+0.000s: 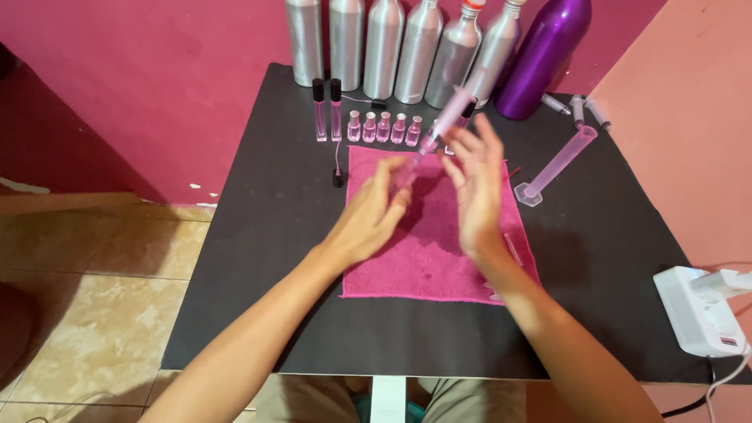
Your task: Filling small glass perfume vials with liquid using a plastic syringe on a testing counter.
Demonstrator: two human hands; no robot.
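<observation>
Left hand [368, 215] pinches a small vial [405, 177] over the pink cloth [427, 251]. Right hand [475, 184], fingers spread and released, steadies a syringe [442, 125] angled into it. A slip could spill liquid or knock the vial row [384, 127] behind.

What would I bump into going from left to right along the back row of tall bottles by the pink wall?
Four plain silver bottles first → → →, then a silver bottle with a red-and-white top, one more silver bottle, and last the big shiny purple bottle.
</observation>
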